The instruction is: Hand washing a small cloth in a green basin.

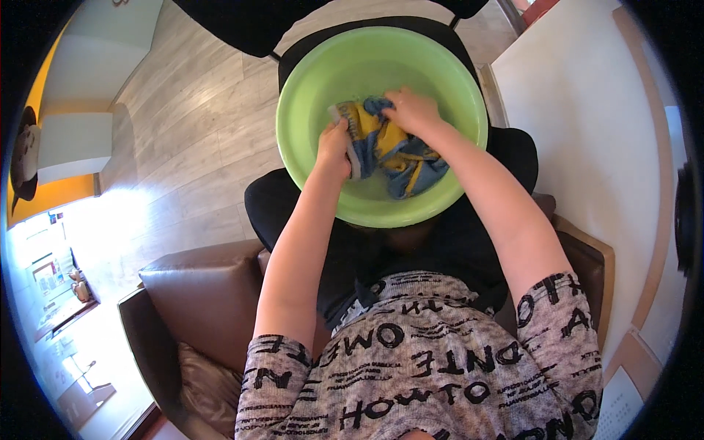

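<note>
A round green plastic basin with water in it rests on a black chair before me. Inside it lies a wet blue and yellow cloth item, perhaps a knitted garment, with a pale edge on its left side. My left hand grips that pale edge, thumb on top. Across the item, near its upper part, my right hand pinches a dark blue fold. The lower right part of the cloth spreads bunched in the shallow water.
Beneath the basin is a black chair seat. Brown leather seating surrounds me, with a shiny cushion at lower left. A white surface stands close on the right. Wood-look floor extends to the left.
</note>
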